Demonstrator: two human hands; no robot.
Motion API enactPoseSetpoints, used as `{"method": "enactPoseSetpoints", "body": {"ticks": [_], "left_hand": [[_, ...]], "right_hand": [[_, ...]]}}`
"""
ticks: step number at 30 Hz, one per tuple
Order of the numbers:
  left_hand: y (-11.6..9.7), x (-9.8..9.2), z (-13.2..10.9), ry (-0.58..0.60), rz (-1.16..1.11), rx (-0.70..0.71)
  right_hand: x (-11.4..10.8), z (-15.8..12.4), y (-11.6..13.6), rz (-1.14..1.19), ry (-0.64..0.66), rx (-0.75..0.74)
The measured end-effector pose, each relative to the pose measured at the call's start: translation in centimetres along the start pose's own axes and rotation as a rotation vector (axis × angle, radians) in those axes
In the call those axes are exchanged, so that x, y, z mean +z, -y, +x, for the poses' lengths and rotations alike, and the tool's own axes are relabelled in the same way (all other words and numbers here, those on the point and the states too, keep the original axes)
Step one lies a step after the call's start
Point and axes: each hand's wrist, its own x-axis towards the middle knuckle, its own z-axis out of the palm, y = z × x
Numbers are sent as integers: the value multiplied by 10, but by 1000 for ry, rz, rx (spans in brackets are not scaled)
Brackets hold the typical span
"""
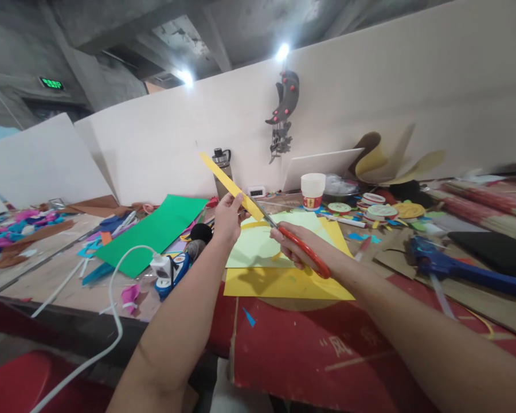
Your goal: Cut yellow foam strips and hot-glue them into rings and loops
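My left hand (229,221) pinches a long yellow paper strip (222,176), which slants up and to the left above the table. My right hand (293,244) is wrapped round the red handles of a pair of scissors (303,248). The scissor blades meet the lower right end of the strip; whether they are closed on it I cannot tell. Below both hands lies a pale green sheet (249,252) on top of a yellow sheet (284,287). Thin yellow scraps rest on the pale sheet.
A green sheet (150,235) and a blue power strip (168,278) with a white cable are at left. Behind stand a dark bottle (223,172) and a paper cup (313,192). Tape rolls (382,213) and a blue glue gun (464,269) lie right. Red cardboard (309,350) covers the front.
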Motion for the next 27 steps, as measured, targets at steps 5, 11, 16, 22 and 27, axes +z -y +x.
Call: {"method": "enactPoseSetpoints", "body": {"ticks": [5, 11, 16, 22, 27], "left_hand": [[0, 0, 0, -14, -9, 4], [0, 0, 0, -19, -3, -6], [0, 0, 0, -1, 13, 6], [-2, 0, -1, 1, -9, -18], [-3, -1, 0, 14, -4, -20]], "right_hand": [[-1, 0, -3, 42, 30, -5], [1, 0, -3, 76, 5, 26], [2, -1, -2, 109, 5, 51], [5, -3, -1, 130, -19, 54], [5, -5, 1, 103, -13, 75]]}}
